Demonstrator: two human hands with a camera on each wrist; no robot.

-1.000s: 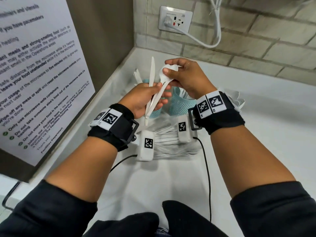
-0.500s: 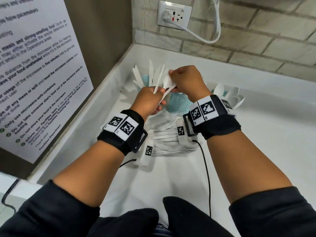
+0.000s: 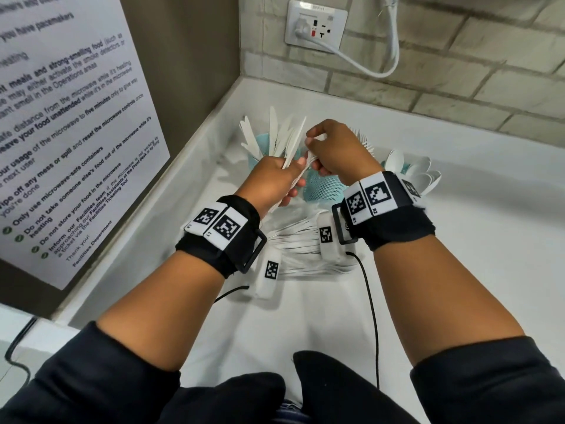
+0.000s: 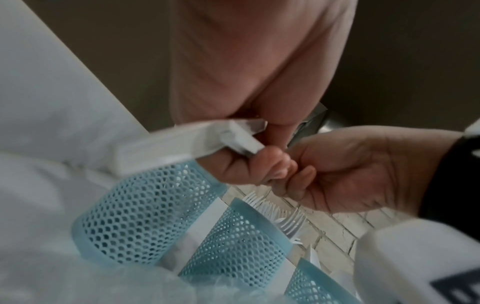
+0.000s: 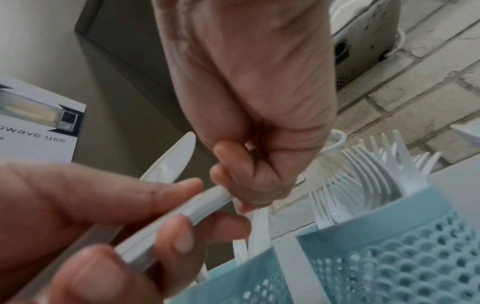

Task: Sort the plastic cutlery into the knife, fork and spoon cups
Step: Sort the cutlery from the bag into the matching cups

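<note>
Three teal mesh cups stand in the counter's back corner: the knife cup (image 3: 260,148) on the left, the fork cup (image 3: 324,188) in the middle, the spoon cup (image 3: 403,169) on the right. My left hand (image 3: 293,175) grips a small bundle of white cutlery (image 5: 182,209) by the handles, just above the knife and fork cups. My right hand (image 3: 312,148) pinches the upper end of one piece of that bundle; its head is hidden in my fingers. In the left wrist view the handle ends (image 4: 228,135) stick out of my left hand (image 4: 249,164), with the fork cup (image 4: 239,242) below.
A pile of loose white cutlery (image 3: 305,249) lies on the white counter (image 3: 458,240) under my wrists. A panel with a notice (image 3: 61,133) closes the left side, a brick wall with a socket (image 3: 315,26) and cable the back. Forks (image 5: 376,174) bristle from the middle cup.
Both hands have moved forward from above the loose pile to just over the cups, still together. The spoon bowl that my right hand pinched is now hidden inside its fingers.
</note>
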